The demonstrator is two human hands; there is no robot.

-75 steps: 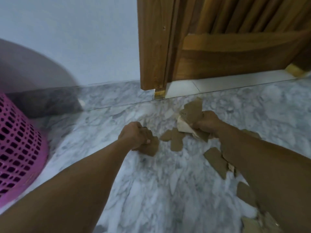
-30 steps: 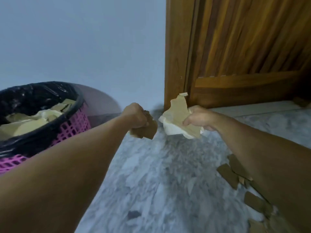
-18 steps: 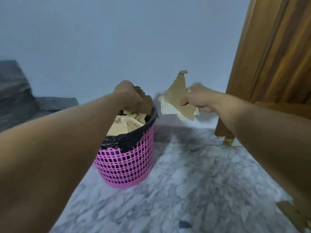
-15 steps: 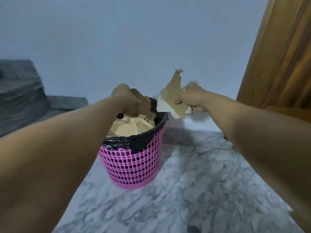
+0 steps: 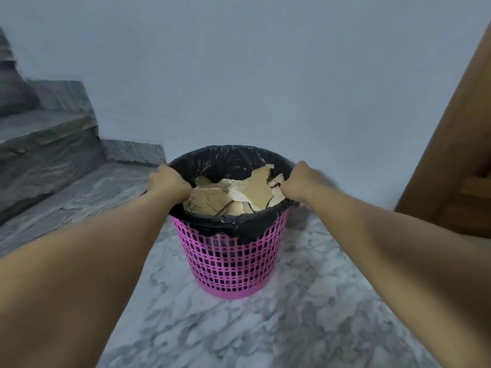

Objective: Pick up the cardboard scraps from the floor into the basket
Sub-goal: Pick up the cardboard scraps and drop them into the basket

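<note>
A pink lattice basket with a black bag liner stands on the marble floor, in the middle of the head view. It is filled nearly to the top with torn brown and pale cardboard scraps. My left hand is curled over the left side of the rim. My right hand is curled over the right side. Neither hand shows a scrap; the fingertips are hidden inside the rim. No loose scraps are visible on the floor in this view.
Grey stone steps rise at the left, close to the basket. A wooden door stands at the right. A plain pale wall is right behind the basket. Grey-white marble floor stretches in front of it.
Both hands carried scraps from the floor by the door to the basket. The scraps have left my hands, and both hands now sit on the basket's rim.
</note>
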